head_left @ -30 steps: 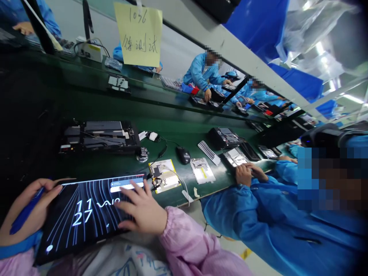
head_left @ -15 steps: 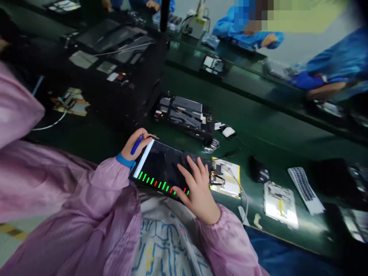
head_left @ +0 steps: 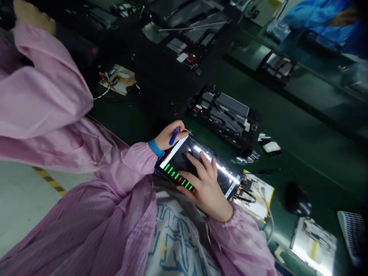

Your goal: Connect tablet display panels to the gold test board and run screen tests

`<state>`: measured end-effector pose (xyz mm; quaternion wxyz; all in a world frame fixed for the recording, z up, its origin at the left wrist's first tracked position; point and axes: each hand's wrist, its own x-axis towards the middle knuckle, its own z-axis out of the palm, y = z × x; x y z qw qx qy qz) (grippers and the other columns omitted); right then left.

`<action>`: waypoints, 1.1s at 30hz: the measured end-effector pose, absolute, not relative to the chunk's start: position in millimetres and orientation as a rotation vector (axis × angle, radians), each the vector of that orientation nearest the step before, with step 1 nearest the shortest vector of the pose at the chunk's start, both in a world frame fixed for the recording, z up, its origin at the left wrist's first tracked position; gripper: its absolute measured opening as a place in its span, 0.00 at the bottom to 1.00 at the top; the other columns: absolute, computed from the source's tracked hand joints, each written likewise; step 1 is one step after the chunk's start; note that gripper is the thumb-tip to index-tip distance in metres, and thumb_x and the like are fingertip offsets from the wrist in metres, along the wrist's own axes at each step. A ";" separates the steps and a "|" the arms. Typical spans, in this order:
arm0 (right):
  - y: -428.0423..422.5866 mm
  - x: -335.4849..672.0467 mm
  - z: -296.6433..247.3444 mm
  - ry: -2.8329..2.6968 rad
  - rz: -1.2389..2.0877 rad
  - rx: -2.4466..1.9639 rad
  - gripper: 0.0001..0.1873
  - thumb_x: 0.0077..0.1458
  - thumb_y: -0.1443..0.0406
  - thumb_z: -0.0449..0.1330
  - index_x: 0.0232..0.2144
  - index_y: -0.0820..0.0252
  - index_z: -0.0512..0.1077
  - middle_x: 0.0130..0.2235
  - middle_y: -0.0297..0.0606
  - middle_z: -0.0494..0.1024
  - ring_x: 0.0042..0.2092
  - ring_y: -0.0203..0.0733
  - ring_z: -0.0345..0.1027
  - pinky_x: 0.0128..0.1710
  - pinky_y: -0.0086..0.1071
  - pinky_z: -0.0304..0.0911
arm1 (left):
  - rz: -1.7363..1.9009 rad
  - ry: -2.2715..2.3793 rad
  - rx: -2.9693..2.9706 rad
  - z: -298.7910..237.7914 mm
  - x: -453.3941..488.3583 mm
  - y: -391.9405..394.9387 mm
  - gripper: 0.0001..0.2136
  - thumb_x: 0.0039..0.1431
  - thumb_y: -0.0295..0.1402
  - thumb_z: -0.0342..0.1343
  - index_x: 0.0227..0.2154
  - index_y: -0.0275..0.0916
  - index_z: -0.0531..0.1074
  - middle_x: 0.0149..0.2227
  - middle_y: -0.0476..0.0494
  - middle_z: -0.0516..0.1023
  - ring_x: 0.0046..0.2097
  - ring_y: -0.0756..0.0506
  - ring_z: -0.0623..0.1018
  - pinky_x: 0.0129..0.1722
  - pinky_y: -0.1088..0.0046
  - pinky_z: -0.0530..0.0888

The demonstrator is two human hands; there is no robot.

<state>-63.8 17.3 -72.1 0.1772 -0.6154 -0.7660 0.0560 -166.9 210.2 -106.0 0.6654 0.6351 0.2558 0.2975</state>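
My left hand (head_left: 166, 138) is closed around a blue pen (head_left: 174, 136), and its thumb rests on the upper left corner of a tablet screen (head_left: 191, 147). The screen is lit, dark in the middle, with green and red marks along the near side. Spread over it, my right hand (head_left: 209, 189) has its fingers apart and holds nothing; whether the fingertips touch the glass I cannot tell. At the screen's right end, black flex cables (head_left: 246, 195) run to a flat silver battery pack with yellow edges (head_left: 267, 191), which has a white cable on it.
An opened dark device (head_left: 227, 111) lies just beyond the screen. A black mouse (head_left: 299, 199), a silver panel (head_left: 314, 245) and a white keyboard (head_left: 352, 230) are to the right. Another pink-sleeved person's arm (head_left: 48, 80) reaches in at left, near a wired board (head_left: 119, 78).
The view has swung, so the bench appears shifted to the right. My right hand has moved leftward over the screen, covering more of the coloured marks. The left hand keeps its hold.
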 end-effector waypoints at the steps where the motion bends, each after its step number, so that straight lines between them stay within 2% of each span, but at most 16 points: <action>1: 16.8 -64.1 -72.6 -2.164 0.159 -1.749 0.15 0.55 0.56 0.60 0.43 0.53 0.75 0.62 0.46 0.61 0.68 0.62 0.38 0.61 0.67 0.40 | 0.673 0.577 1.434 -106.6 -167.0 210.3 0.14 0.52 0.37 0.60 0.24 0.39 0.58 0.29 0.48 0.74 0.33 0.47 0.73 0.34 0.69 0.68; 5: 17.8 -59.7 -71.1 -2.157 0.186 -1.762 0.14 0.55 0.56 0.60 0.43 0.53 0.75 0.62 0.44 0.61 0.68 0.61 0.39 0.61 0.66 0.40 | 0.670 0.563 1.423 -108.3 -167.0 210.1 0.14 0.52 0.38 0.60 0.25 0.40 0.58 0.29 0.49 0.73 0.34 0.47 0.74 0.35 0.69 0.68; 10: 40.0 -31.8 -62.0 -1.992 0.096 -1.814 0.18 0.56 0.54 0.58 0.45 0.56 0.72 0.61 0.46 0.63 0.66 0.59 0.45 0.61 0.63 0.46 | 0.694 0.592 1.396 -108.1 -167.9 209.4 0.14 0.54 0.39 0.57 0.25 0.40 0.57 0.28 0.50 0.70 0.34 0.47 0.72 0.36 0.69 0.67; 16: 104.3 -10.8 -65.5 -1.813 -0.014 -1.983 0.16 0.60 0.58 0.53 0.46 0.57 0.73 0.58 0.47 0.66 0.64 0.59 0.49 0.58 0.63 0.50 | 0.744 0.678 1.455 -105.0 -171.4 210.9 0.13 0.56 0.39 0.54 0.25 0.40 0.57 0.23 0.53 0.61 0.30 0.49 0.65 0.33 0.70 0.63; 21: 137.5 -25.2 -64.8 -1.911 0.053 -1.912 0.08 0.57 0.63 0.56 0.35 0.55 0.75 0.55 0.41 0.70 0.63 0.57 0.51 0.59 0.63 0.46 | 0.773 0.700 1.502 -103.9 -171.7 211.7 0.12 0.56 0.39 0.53 0.24 0.40 0.58 0.23 0.53 0.56 0.28 0.50 0.60 0.31 0.70 0.61; 25: 123.5 -28.8 -52.7 -1.932 0.067 -1.848 0.07 0.57 0.66 0.57 0.29 0.55 0.74 0.50 0.37 0.74 0.61 0.54 0.55 0.61 0.62 0.44 | 0.764 0.680 1.470 -103.7 -170.6 212.0 0.13 0.56 0.38 0.54 0.23 0.40 0.58 0.22 0.54 0.55 0.26 0.51 0.60 0.30 0.71 0.60; 27: 104.8 -23.5 -46.2 -1.921 0.116 -1.803 0.07 0.57 0.64 0.57 0.28 0.54 0.74 0.48 0.37 0.75 0.59 0.53 0.58 0.59 0.60 0.49 | 0.747 0.678 1.436 -102.8 -170.2 211.7 0.13 0.56 0.38 0.55 0.24 0.40 0.57 0.21 0.54 0.57 0.25 0.51 0.62 0.30 0.71 0.61; 30: 69.5 -9.3 -40.1 -1.825 0.180 -1.769 0.07 0.57 0.61 0.58 0.29 0.53 0.73 0.46 0.39 0.76 0.56 0.52 0.61 0.55 0.55 0.57 | 0.699 0.639 1.367 -100.3 -170.0 211.0 0.14 0.54 0.39 0.57 0.25 0.41 0.56 0.24 0.53 0.67 0.30 0.48 0.70 0.33 0.70 0.65; 33: 33.0 6.4 -39.5 -1.665 0.203 -1.797 0.08 0.57 0.58 0.58 0.29 0.53 0.73 0.45 0.41 0.77 0.53 0.51 0.65 0.54 0.53 0.59 | 0.647 0.579 1.305 -98.4 -169.5 211.0 0.15 0.52 0.38 0.58 0.26 0.41 0.54 0.28 0.50 0.75 0.35 0.46 0.74 0.38 0.69 0.68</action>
